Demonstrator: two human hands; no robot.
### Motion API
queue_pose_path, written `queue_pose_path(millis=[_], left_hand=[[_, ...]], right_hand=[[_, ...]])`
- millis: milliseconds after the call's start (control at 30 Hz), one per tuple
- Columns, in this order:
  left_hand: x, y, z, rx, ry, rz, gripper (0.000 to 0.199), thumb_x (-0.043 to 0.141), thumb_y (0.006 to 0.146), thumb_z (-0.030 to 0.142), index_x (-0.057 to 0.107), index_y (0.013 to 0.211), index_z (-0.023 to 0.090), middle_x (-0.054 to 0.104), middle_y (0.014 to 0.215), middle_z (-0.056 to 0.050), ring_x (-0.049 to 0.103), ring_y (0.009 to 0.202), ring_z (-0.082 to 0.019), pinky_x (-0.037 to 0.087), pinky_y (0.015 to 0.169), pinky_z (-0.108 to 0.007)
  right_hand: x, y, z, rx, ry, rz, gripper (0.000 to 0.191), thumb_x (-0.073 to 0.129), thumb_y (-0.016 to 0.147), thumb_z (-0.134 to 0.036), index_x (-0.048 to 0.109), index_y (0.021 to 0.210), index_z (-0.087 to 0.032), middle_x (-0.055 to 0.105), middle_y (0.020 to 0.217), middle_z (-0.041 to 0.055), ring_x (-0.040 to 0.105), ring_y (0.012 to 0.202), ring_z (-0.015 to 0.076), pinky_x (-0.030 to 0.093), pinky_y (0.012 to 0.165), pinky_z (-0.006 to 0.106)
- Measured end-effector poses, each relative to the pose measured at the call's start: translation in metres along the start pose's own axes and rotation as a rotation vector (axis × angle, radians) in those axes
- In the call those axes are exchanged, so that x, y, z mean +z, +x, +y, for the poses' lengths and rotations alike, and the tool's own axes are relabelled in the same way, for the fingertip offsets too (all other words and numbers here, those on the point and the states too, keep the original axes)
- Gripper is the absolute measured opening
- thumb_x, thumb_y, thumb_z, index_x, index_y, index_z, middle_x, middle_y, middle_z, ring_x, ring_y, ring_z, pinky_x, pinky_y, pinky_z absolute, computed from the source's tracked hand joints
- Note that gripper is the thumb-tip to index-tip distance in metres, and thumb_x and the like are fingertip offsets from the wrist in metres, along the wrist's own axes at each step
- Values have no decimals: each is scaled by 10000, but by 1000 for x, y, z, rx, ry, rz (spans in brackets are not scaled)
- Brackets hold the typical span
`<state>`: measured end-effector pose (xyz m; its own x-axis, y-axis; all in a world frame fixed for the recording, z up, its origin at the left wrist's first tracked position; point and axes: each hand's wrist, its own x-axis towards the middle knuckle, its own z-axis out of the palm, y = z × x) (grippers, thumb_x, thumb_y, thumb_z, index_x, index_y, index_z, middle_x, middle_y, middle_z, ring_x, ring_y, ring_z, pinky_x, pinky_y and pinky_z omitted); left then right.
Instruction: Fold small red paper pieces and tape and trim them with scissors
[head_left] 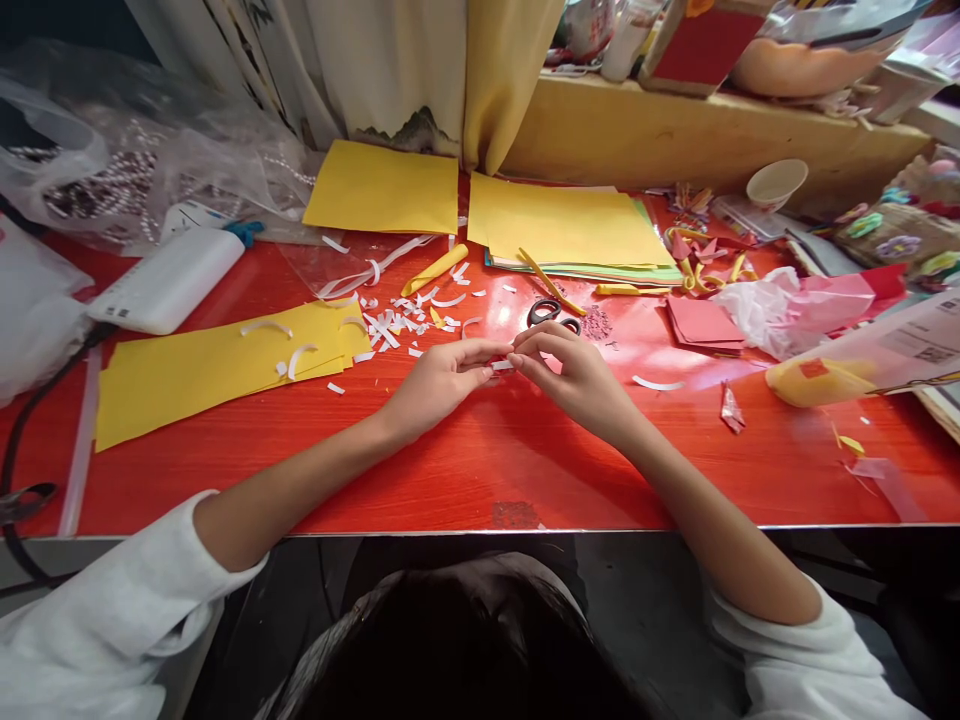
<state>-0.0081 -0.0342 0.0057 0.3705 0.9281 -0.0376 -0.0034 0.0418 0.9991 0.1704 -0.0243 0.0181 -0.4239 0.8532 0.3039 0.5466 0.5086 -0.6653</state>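
Observation:
My left hand and my right hand meet over the middle of the red table, fingertips pinched together. Between the fingertips shows a small white paper strip, mostly hidden by the fingers. Just beyond my right hand lie scissors with dark handles, their blades out of sight. Left of my left hand is a scatter of white paper scraps. A curved white strip rests to the right of my right hand.
Long yellow paper strips lie at left, near a white power bank. Yellow sheets and a stack of coloured paper are at the back. Red paper squares, crumpled plastic and a rolled yellow tube lie around.

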Motion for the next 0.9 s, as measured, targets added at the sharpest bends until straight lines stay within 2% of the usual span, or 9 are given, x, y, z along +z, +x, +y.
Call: queue_pose_path(millis=[233,500,900], left_hand=[[1,1,1,-2,-15,-14,277,561,782,126,623,1052,139,653,1127,-56,597,1052,-160,449,966,-318],[3,-2,2,-10,-30,12,288,564,763,116,638,1041,139,651,1133,-65,593,1060,-178,439,983,-356],[4,-1,-2,-24,-50,45,250,572,793,186,647,1026,131,669,1088,-67,610,1021,-171,460,959,-340]], right_hand=[[2,0,0,5,-2,20,209,522,872,-304,566,705,-187,609,880,77,572,830,194,447,759,340],[5,-2,0,29,-75,43,175,542,862,-273,569,708,-194,626,894,61,574,844,200,418,801,381],[11,-2,1,24,-134,68,130,560,844,-213,559,714,-202,637,889,44,580,840,201,387,813,394]])
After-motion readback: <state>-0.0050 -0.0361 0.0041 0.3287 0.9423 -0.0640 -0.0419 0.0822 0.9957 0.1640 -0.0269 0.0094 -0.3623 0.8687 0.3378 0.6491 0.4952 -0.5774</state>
